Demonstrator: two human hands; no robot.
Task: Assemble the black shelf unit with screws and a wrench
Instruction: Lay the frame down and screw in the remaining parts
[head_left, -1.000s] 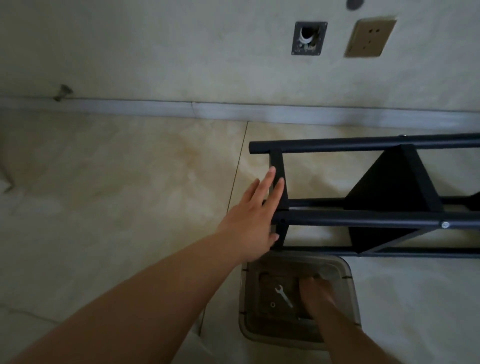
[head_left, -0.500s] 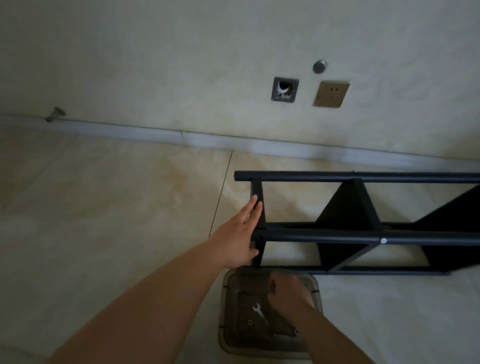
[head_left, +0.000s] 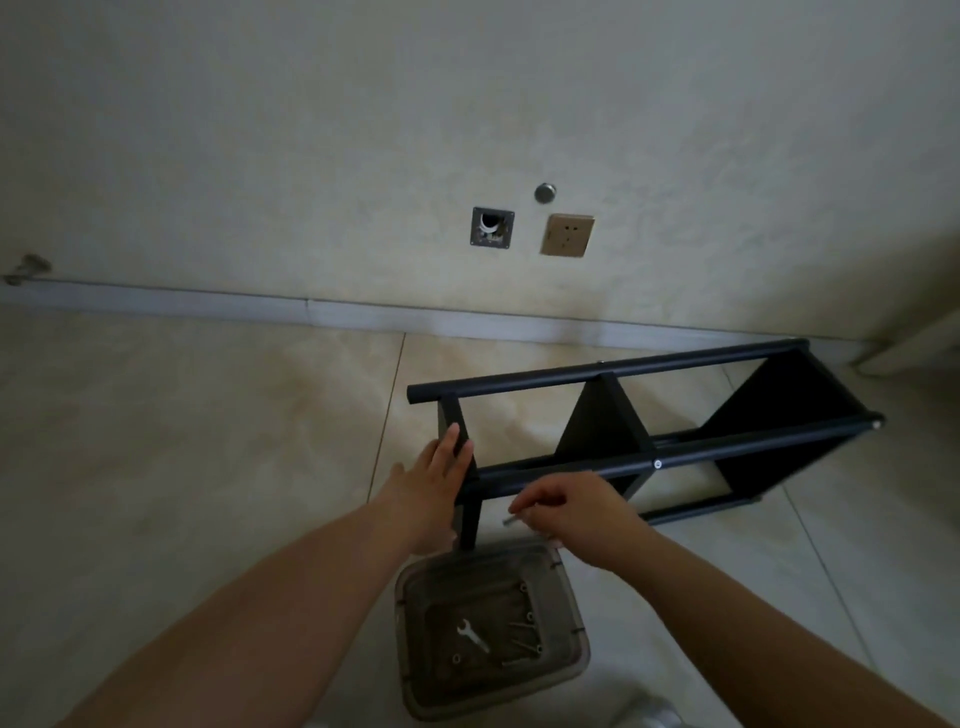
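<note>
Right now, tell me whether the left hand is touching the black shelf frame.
Touching. The head view shows the left hand laid flat against the end upright of the black shelf frame, its straight fingers overlapping the bar with no gap.

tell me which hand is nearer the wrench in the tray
Right. The right hand, pinching a screw, hovers just above the tray's far rim; the wrench lies inside. The left hand rests higher, on the shelf frame.
</note>
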